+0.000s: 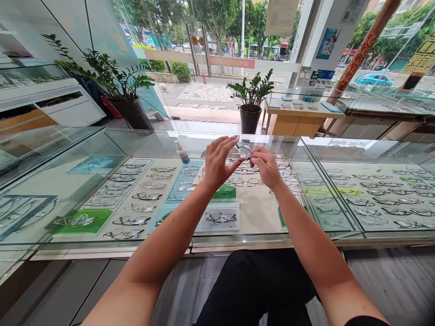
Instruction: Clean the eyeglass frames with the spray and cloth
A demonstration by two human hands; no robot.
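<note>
Above the glass counter I hold a pair of eyeglasses with a thin dark rim. My left hand grips its left side, the long fingers at the upper part and the thumb reaching towards the lower rim. My right hand pinches the rim on the other side between thumb and bent fingers. Part of the frame is lost against the glasses lying behind it. Below my left hand, a pale cloth shows in part beside a green card.
A spray bottle stands on the counter left of my hands. Several rows of glasses lie under the glass, with more in the right-hand section. Beyond are potted plants and glass doors.
</note>
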